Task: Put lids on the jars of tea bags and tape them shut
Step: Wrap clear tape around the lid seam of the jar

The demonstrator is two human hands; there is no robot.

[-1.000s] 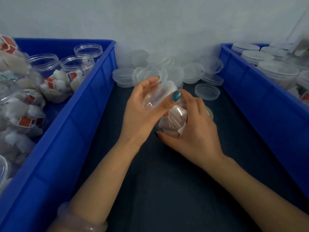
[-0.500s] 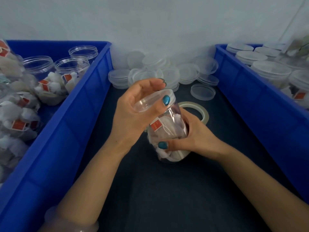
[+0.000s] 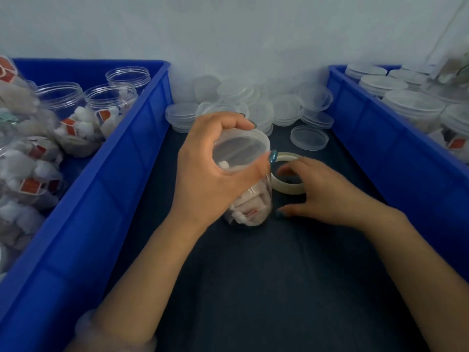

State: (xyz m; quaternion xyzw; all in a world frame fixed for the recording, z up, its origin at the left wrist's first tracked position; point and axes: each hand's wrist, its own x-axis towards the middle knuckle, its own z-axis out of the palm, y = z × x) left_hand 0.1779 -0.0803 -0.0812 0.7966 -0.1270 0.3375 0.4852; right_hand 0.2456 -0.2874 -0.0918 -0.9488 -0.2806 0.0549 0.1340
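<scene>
Left hand (image 3: pixel 210 179) grips jar lid (image 3: pixel 239 148); right hand (image 3: pixel 327 196) spread over tape (image 3: pixel 289 188).

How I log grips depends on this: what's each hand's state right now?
Left hand: closed round the lid on the jar.
Right hand: open, fingers spread over the tape roll, no grip visible.

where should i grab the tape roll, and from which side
Probably the near-right wall of the tape roll, from above: it lies flat on the table, hole up, so fingers can drop inside and the thumb press outside. The jar, its lid gripped by the left hand, stands close on its left, so the right hand should come from the right.
</scene>
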